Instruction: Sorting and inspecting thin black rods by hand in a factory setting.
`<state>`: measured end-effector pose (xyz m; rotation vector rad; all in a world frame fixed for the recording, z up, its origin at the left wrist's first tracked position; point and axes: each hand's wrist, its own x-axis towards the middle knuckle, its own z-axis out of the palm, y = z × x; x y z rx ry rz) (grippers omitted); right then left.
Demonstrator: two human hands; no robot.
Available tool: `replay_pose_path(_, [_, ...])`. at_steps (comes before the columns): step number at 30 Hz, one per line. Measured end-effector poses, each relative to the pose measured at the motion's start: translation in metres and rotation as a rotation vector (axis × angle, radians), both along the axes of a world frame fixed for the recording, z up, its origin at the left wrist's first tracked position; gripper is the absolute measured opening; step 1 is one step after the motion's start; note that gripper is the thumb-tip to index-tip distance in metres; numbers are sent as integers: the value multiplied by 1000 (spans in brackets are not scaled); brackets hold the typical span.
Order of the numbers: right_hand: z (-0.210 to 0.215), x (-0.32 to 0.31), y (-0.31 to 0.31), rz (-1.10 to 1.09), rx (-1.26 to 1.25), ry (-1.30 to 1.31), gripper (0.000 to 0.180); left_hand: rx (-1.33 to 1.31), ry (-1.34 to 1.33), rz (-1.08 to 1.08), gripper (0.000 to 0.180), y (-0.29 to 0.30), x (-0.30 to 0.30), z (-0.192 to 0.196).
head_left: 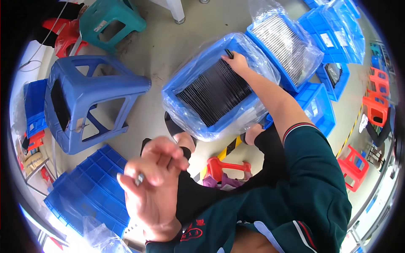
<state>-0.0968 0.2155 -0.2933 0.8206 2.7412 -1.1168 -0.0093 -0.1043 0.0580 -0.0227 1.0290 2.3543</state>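
Observation:
My right hand (237, 63) reaches to the far end of a blue bin (168, 90) lined with clear plastic. Its fingers are closed on a black strip (229, 53), whose end sticks up past them. Tightly packed rows of thin black strips (215, 92) fill the bin beside that hand. Closer to my body, my left hand (154, 185) is raised palm up with the fingers curled and thumb and forefinger nearly meeting. A small pale spot shows between them, too small to name.
Left of the bin stands a blue stool (78, 80) with a dark pad, and beyond it a green stool (110, 21). Blue crates (93, 185) lie at lower left. A plastic-wrapped bin of silvery strips (280, 44) touches the right side. A red stool (230, 164) sits between my legs.

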Motion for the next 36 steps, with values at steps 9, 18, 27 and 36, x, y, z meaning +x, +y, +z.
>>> replay_pose_path(9, [-48,11,10,-65,208,-344,56,-152,-80,18,43,12,-8,11])
replay_pose_path(18, [-44,30,-1,-33,489,-332,36,-106,-84,41,44,12,-6,11])
replay_pose_path(27, [-46,54,7,335,546,-430,22,-56,-47,15,43,9,2,17])
replay_pose_path(36, [-25,51,9,663,502,-502,20,-84,21,-92,41,9,9,20])
